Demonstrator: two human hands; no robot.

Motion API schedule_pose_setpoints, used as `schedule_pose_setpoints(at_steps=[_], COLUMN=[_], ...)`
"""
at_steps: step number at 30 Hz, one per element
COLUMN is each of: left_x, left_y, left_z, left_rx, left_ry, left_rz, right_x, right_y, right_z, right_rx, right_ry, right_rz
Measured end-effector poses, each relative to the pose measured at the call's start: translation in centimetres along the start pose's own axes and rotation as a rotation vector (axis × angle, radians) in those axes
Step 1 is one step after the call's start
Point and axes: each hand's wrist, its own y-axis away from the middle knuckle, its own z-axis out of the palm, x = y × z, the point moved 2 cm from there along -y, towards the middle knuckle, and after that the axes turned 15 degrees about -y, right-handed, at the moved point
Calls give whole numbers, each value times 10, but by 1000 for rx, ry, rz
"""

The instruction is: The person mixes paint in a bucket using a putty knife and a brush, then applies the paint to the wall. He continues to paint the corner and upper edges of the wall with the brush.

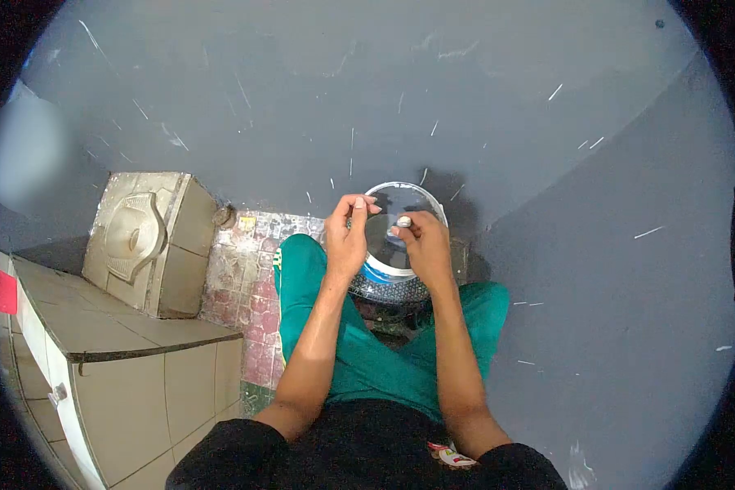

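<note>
Between my knees stands a round bucket (pixel 423 191) with a pale rim and a dark inside. My left hand (pixel 348 237) is over the bucket's left side, thumb and fingertips drawn together in a pinch; I cannot tell what is in it. Over the right side, my right hand (pixel 429 247) has its fingers curled around a small whitish thing (pixel 404 221), held at the fingertips. A bit of blue shows just below those fingertips. Blue also marks the bucket's near edge, above a dark patterned band (pixel 388 291). The two hands are apart.
A squat toilet (pixel 137 237) sits on a raised tiled block at the left. Nearer is a tiled ledge (pixel 151 347) with a dark edge. Worn red and grey floor tiles (pixel 257 318) lie beside my leg. Grey walls (pixel 302 98) with white scratches surround the corner.
</note>
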Motion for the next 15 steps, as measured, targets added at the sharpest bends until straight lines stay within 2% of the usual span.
schedule_pose_setpoints(at_steps=[2, 5, 8, 11, 15], left_x=[1, 1, 1, 2, 7], left_y=[0, 3, 1, 3, 2], left_z=[1, 2, 5, 6, 5], left_rx=[-15, -42, -52, -45, -40], left_ry=[-2, -39, -52, -39, -46], left_rz=[-10, -4, 19, 18, 13], right_x=[-13, -4, 9, 5, 11], right_y=[-3, -8, -8, -9, -8], right_z=[-5, -6, -2, -1, -3], right_rx=[-58, -71, -43, -98, -50], right_ry=[149, 47, 130, 145, 146], right_rz=[-50, 77, -47, -57, -111])
